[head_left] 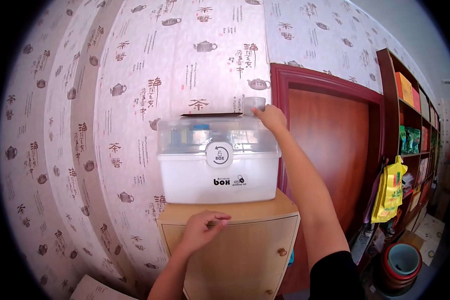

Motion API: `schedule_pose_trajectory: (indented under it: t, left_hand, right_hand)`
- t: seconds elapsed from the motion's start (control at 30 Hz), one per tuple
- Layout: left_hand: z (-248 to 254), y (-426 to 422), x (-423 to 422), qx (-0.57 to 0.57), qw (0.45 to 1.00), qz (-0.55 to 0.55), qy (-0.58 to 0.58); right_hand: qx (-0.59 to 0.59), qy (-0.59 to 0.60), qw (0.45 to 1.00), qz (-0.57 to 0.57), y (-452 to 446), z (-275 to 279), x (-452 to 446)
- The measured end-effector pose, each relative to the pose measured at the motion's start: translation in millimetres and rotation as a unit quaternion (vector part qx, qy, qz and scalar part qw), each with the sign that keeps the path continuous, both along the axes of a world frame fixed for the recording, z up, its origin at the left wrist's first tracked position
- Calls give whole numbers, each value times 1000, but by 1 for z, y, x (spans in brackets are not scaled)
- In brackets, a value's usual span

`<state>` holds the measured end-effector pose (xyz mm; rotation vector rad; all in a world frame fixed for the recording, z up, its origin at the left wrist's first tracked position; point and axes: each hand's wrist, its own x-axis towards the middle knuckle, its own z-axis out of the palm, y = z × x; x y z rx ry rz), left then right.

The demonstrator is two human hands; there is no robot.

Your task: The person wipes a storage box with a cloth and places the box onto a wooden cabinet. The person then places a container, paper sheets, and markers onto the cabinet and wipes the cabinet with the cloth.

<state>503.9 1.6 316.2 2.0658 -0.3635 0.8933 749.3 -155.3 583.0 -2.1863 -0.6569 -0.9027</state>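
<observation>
A white medical kit box [185, 177] with a clear lid and a round latch stands on a light wooden cabinet [225, 250]. My right hand [271, 117] reaches to the lid's right end, its fingers closed on a small translucent cup [254, 104] at the top of the box. Beside the cup, a thin dark flat object [211, 115] lies on the lid. In front of the cabinet's top edge is my left hand [205, 230], below the box and not touching it, with nothing held and its fingers loosely apart.
Behind the box is a patterned wall [135, 90]. A brown door [330, 150] in a red frame stands to the right. Farther right are a bookshelf [391, 85], a hanging yellow bag [390, 192] and stacked pots [404, 260]. A pale box [97, 290] sits at the lower left.
</observation>
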Motion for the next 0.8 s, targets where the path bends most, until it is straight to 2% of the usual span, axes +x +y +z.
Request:
schedule_pose_trajectory:
  t: [0.07, 0.13, 0.17, 0.23, 0.37, 0.47, 0.6, 0.67, 0.7, 0.73, 0.8]
  left_hand:
    - [-5, -1, -7, 4, 1000, -1, -19]
    - [-6, -5, -19, 30, 996, 43, -69]
    - [-8, -5, -24, 24, 997, 46, -61]
    - [-17, -4, -36, 30, 992, 55, -109]
    - [-41, -15, -65, -42, 990, 103, -91]
    - [-67, -20, -87, -99, 987, 109, -66]
    - [-109, -20, -124, -162, 980, 119, -4]
    - [-129, -19, -153, -105, 988, 99, 58]
    - [-135, -22, -173, -126, 979, 110, 116]
    - [-144, -21, -193, -148, 972, 135, 124]
    - [-163, -20, -240, -86, 976, 126, 158]
  right_hand:
    - [17, -3, 1000, -4, 1, -13, 3]
    - [103, -278, 954, -39, 4, -35, 15]
    - [97, -271, 957, -34, 2, -45, 9]
    - [90, -329, 940, 22, -7, -67, -24]
    - [30, -342, 935, 92, -22, -135, -103]
    - [-33, -349, 878, 326, -34, -185, -156]
    - [-103, -389, 805, 437, -32, -250, -187]
    - [-129, -404, 763, 487, -19, -278, -206]
    - [-117, -406, 745, 516, -10, -290, -217]
    - [-105, -406, 725, 546, -1, -302, -230]
    - [-85, -354, 709, 604, 20, -323, -255]
